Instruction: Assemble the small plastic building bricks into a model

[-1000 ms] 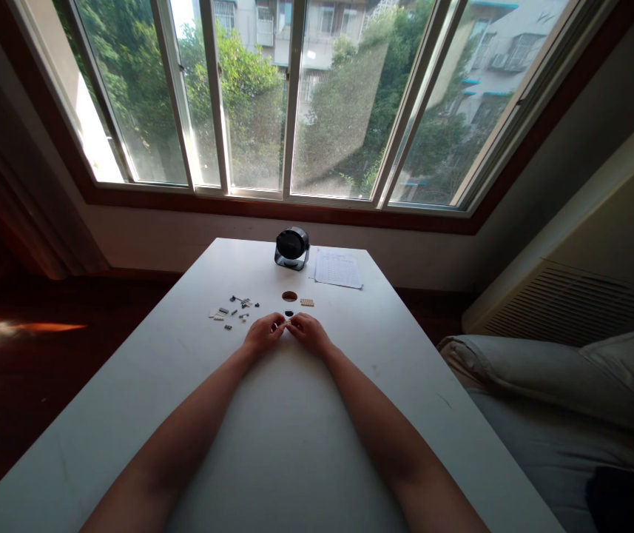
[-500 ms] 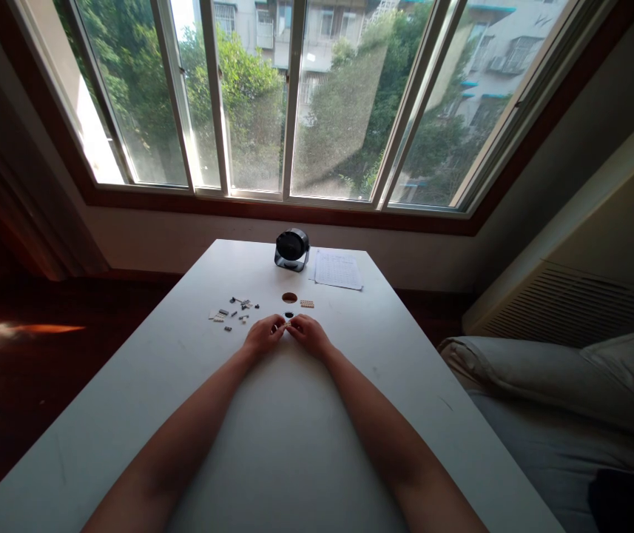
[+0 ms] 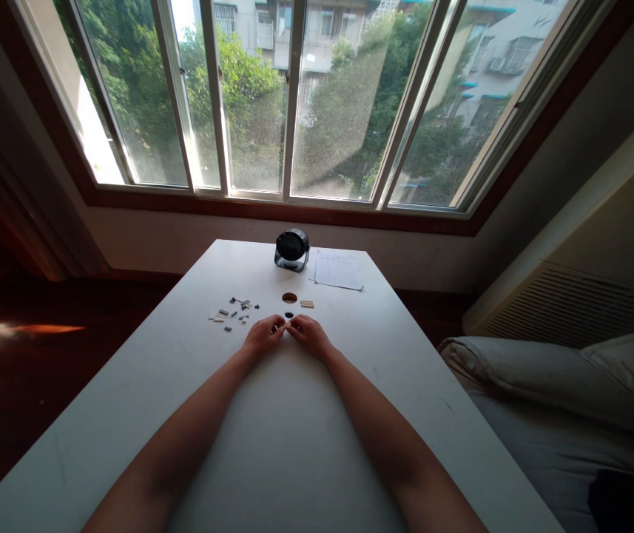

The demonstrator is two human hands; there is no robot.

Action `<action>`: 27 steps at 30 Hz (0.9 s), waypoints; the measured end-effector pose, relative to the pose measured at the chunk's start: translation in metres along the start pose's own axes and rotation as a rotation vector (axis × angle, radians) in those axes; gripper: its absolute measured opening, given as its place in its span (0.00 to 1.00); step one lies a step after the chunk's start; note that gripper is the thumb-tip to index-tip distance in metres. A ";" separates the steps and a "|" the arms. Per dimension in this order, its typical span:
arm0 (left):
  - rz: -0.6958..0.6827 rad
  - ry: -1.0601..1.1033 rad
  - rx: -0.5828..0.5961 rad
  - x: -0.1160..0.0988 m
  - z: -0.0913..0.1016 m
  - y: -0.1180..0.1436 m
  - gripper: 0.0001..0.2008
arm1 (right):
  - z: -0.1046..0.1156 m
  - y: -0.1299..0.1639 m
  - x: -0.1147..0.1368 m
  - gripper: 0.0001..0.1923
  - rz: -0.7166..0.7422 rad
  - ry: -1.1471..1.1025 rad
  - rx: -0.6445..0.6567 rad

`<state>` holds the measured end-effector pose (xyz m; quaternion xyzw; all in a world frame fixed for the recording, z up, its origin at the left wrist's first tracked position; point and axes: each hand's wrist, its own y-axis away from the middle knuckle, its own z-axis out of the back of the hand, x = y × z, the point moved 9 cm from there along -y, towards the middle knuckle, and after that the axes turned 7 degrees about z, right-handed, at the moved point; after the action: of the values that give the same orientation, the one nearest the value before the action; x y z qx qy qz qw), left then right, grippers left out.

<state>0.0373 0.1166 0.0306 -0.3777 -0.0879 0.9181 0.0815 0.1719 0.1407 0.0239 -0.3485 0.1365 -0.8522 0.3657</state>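
Observation:
My left hand (image 3: 265, 334) and my right hand (image 3: 308, 334) meet over the white table (image 3: 288, 429), fingertips pinched together. Between them is a tiny pale piece (image 3: 288, 323), mostly covered by the fingers and too small to name. Just beyond the fingertips lies a small dark round item (image 3: 288, 315). Farther back is a brown round spot (image 3: 289, 298), perhaps a disc or a hole. A small tan piece with rows of bumps (image 3: 306, 304) rests to its right. Several small grey, black and pale parts (image 3: 224, 313) are scattered left of my left hand.
At the table's far end stands a black round device on a bracket (image 3: 292, 249), like a small fan. Printed sheets (image 3: 339, 270) lie beside it. Past the table are a wide window (image 3: 328, 111) and, at right, a cushioned seat (image 3: 550, 377).
Almost nothing differs. Both hands stay in the same place, still pinched together around the tiny piece.

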 end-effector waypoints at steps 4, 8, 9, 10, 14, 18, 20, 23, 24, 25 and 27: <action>0.000 -0.003 0.001 0.000 0.000 0.000 0.11 | 0.000 0.000 -0.001 0.10 -0.003 -0.001 0.000; 0.015 -0.008 0.008 0.001 0.000 0.000 0.11 | 0.000 0.000 -0.001 0.10 -0.011 -0.001 -0.006; 0.016 -0.007 0.010 0.001 0.000 0.000 0.11 | 0.000 0.000 -0.001 0.10 -0.009 -0.001 -0.005; 0.015 -0.005 0.011 0.001 0.000 0.000 0.12 | 0.000 0.000 -0.001 0.10 -0.007 -0.001 -0.005; 0.004 0.000 0.013 0.000 0.000 0.000 0.12 | 0.000 0.000 0.000 0.11 -0.003 0.000 -0.004; 0.017 -0.002 0.016 0.001 -0.001 0.000 0.12 | 0.000 0.000 0.000 0.11 -0.006 -0.001 0.001; 0.017 -0.001 0.012 0.001 -0.001 0.000 0.12 | 0.000 0.000 0.000 0.11 -0.008 -0.001 -0.001; 0.001 0.003 0.003 0.000 0.000 0.000 0.12 | 0.001 0.000 0.001 0.11 -0.006 0.001 -0.005; -0.004 0.003 0.001 0.000 0.000 0.000 0.12 | 0.001 0.000 0.001 0.11 -0.006 0.001 -0.006; -0.007 0.003 0.001 0.000 0.000 0.000 0.12 | 0.001 0.000 0.001 0.11 -0.006 0.001 -0.004; -0.005 -0.003 0.004 0.000 0.000 0.000 0.11 | 0.001 0.000 0.001 0.11 -0.008 0.000 -0.001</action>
<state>0.0376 0.1166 0.0305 -0.3761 -0.0868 0.9186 0.0843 0.1718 0.1400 0.0249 -0.3492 0.1357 -0.8537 0.3619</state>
